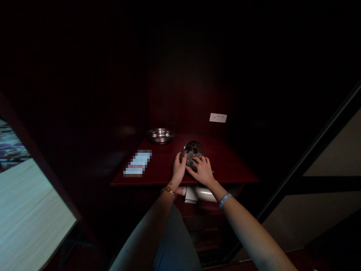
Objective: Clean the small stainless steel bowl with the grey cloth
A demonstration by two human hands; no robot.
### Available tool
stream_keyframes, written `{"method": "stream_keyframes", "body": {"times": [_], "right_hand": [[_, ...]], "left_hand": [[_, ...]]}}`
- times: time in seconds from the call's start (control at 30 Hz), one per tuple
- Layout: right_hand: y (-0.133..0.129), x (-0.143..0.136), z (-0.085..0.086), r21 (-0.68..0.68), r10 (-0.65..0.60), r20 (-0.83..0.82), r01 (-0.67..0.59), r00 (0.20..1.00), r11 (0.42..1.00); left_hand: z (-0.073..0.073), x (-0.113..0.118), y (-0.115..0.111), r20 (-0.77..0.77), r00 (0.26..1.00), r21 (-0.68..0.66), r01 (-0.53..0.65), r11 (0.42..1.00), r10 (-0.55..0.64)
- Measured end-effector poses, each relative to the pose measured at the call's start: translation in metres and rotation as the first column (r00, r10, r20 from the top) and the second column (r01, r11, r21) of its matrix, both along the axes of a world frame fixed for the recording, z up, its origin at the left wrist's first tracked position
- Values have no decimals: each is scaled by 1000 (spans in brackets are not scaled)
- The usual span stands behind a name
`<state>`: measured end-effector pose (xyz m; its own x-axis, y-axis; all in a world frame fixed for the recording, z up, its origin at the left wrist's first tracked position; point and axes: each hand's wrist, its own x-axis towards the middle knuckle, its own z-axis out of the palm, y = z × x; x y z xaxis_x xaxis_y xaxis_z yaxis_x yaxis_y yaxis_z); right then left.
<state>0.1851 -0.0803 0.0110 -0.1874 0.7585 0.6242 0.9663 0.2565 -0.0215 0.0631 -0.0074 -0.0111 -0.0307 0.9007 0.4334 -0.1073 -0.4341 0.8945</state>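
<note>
A round metal bowl (194,144) is tilted toward me near the middle of the dark red shelf. Inside lie grey and dark pieces (191,154) that look like small packets; their kind is not clear. My left hand (179,168) grips the bowl's left side, thumb near the rim. My right hand (203,171) is over the bowl's right side, its fingers apart and touching the contents; whether it pinches one is hard to see. My hands hide the bowl's lower part.
Shallow metal dishes (160,136) sit at the shelf's back left. A blurred pale flat item (138,163) lies at the left front. White and pink items (191,194) are below the shelf (225,160). A socket (218,117) is on the back wall. A pale wooden tabletop (34,210) stands left.
</note>
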Motion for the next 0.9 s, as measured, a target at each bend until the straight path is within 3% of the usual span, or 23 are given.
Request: {"method": "stream_keyframes", "body": {"times": [0.9], "right_hand": [[0, -6, -3, 115, -211, -73, 219, 975, 969]], "left_hand": [[10, -1, -10, 61, 982, -47, 184, 982, -181]]}}
